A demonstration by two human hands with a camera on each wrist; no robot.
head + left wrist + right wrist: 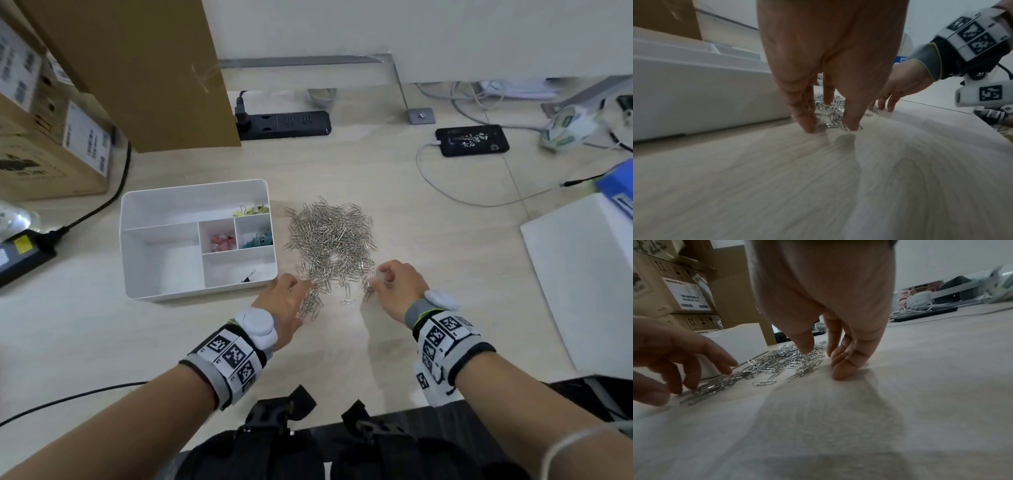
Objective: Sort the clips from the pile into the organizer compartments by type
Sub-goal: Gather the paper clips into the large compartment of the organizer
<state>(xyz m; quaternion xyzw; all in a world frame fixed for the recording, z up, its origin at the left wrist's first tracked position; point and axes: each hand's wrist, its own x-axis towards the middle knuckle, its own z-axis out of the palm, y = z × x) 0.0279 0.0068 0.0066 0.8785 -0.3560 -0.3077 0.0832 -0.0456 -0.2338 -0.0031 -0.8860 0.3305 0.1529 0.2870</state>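
Both hands [339, 294] low, fingertips [809, 125] down, flanking paper-clip pile [330, 236]

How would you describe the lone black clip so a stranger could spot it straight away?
Start at the white organizer on the pale wooden desk, left of the heap of silver paper clips. Look in its near right compartment, closest to the left hand. The black binder clip lies there alone; the compartments behind it hold pink, teal and yellow clips.

Shiny metal clips [330, 240], matt wood-grain table [428, 240]
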